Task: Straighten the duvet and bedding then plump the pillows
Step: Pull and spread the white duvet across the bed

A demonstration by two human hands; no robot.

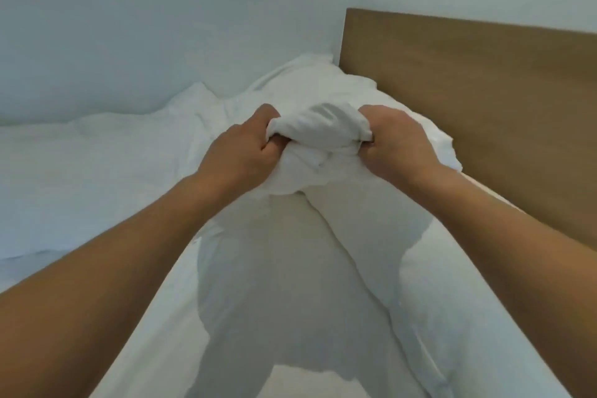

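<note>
A white pillow [318, 139] is bunched up in the middle of the view, lifted above the bed near the headboard. My left hand [248, 149] grips its left side with curled fingers. My right hand [395, 145] grips its right side the same way. Under my arms lies a second white pillow [371, 236], stretching toward me along the headboard. The white duvet [106, 165] covers the bed to the left, rumpled where it meets the wall.
A brown wooden headboard [478, 100] runs along the right. Pale walls [145, 26] close in the bed at the left and behind, forming a corner just past the pillows.
</note>
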